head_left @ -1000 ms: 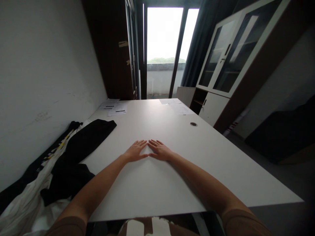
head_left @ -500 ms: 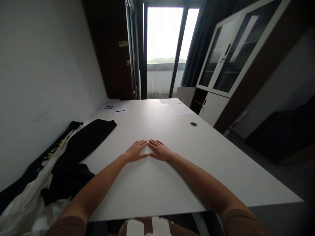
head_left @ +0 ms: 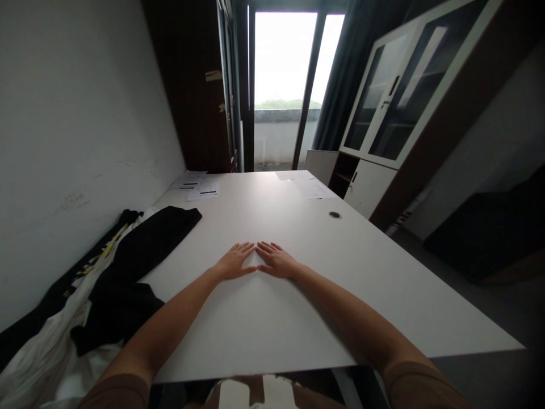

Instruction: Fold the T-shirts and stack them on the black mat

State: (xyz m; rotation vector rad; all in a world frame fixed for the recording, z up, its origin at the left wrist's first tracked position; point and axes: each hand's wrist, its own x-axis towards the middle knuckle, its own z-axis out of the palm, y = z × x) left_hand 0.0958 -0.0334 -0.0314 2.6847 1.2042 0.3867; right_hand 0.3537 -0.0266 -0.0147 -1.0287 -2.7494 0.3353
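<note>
Both palms rest face down on a white table [head_left: 264, 324]. My left hand [head_left: 235, 262] lies flat with its fingers stretched and its thumb out to the right. Mirroring it, my right hand [head_left: 276, 261] is flat too, thumb pointing left. The fingertips and thumbs of the two hands meet or nearly meet, framing a small gap of bare tabletop. Neither hand holds anything. To the left of my left forearm lies black clothing [head_left: 149, 238], well apart from the hand.
White cloth [head_left: 46, 346] is heaped along the wall at the left. Papers lie at the far left [head_left: 203, 188] and far right [head_left: 313, 187] of the table. A round cable hole [head_left: 335, 215] sits near the right edge. Beyond stands a glass-door cabinet [head_left: 361, 153].
</note>
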